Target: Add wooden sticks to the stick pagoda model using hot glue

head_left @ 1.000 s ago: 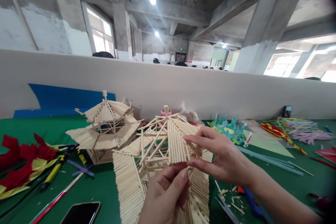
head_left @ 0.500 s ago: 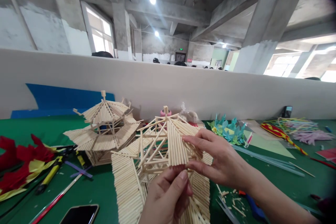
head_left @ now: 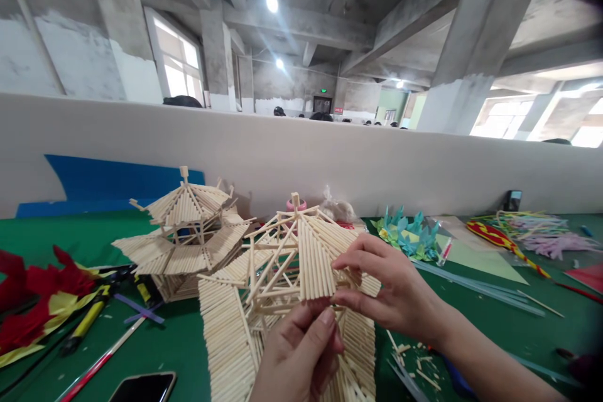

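Note:
A pavilion model made of thin wooden sticks [head_left: 277,276] stands in front of me on the green table [head_left: 475,320]. My right hand [head_left: 386,289] pinches the edge of its upper roof panel between thumb and fingers. My left hand [head_left: 301,352] comes up from below, fingers curled round the sticks under that same panel. A second, finished stick pavilion [head_left: 186,232] stands just behind and to the left.
A phone [head_left: 141,386] lies at the front left near yellow-handled pliers [head_left: 87,320] and red and yellow paper cut-outs [head_left: 32,301]. Teal paper flowers [head_left: 407,232], coloured strips [head_left: 537,229] and stick scraps [head_left: 414,358] lie to the right. A grey partition wall [head_left: 377,163] backs the table.
My right fingers have closed tighter on the roof panel's edge. The view has shifted slightly; both hands stay on the model.

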`<action>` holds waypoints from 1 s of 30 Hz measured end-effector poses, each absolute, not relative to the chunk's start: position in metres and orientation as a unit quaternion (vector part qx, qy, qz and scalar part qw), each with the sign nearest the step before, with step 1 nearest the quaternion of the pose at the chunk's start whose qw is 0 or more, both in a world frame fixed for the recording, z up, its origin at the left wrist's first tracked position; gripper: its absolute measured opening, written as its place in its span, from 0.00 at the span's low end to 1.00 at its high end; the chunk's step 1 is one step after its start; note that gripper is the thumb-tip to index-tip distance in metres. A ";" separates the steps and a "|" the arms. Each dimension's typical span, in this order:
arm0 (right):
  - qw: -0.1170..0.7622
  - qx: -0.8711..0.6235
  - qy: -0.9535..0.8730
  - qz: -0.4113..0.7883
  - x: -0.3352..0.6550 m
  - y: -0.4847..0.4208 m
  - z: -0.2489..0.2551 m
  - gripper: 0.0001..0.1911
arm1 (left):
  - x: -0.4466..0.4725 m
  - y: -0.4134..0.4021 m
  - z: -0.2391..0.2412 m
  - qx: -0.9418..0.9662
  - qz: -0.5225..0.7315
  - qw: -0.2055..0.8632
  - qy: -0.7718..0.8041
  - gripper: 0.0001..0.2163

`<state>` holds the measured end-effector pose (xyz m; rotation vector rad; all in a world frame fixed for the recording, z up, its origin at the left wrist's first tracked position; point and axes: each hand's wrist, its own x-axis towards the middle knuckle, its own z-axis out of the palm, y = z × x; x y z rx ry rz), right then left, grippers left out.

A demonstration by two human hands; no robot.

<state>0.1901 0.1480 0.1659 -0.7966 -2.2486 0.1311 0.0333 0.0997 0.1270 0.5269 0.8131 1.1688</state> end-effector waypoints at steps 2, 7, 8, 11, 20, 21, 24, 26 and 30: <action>0.366 -0.303 -0.878 0.051 0.191 0.148 0.165 0.14 | 0.033 0.100 0.127 0.239 0.532 0.724 0.368 0.13; 0.358 -0.293 -0.885 0.051 0.194 0.147 0.164 0.18 | 0.033 0.100 0.126 0.246 0.537 0.722 0.360 0.15; 0.356 -0.292 -0.886 0.050 0.194 0.147 0.163 0.18 | 0.033 0.100 0.126 0.248 0.537 0.721 0.361 0.15; 0.355 -0.289 -0.888 0.046 0.196 0.145 0.161 0.19 | 0.033 0.100 0.126 0.243 0.536 0.720 0.368 0.15; 0.350 -0.291 -0.890 0.037 0.197 0.146 0.159 0.19 | 0.035 0.101 0.129 0.231 0.541 0.719 0.371 0.15; 0.349 -0.292 -0.890 0.038 0.197 0.146 0.159 0.19 | 0.034 0.101 0.129 0.230 0.540 0.720 0.371 0.16; 0.346 -0.294 -0.890 0.040 0.197 0.146 0.159 0.19 | 0.034 0.101 0.129 0.221 0.535 0.724 0.375 0.16; 0.343 -0.296 -0.891 0.040 0.196 0.145 0.159 0.19 | 0.035 0.101 0.130 0.218 0.536 0.725 0.373 0.16; 0.340 -0.297 -0.892 0.035 0.195 0.145 0.160 0.19 | 0.036 0.102 0.130 0.226 0.538 0.722 0.372 0.15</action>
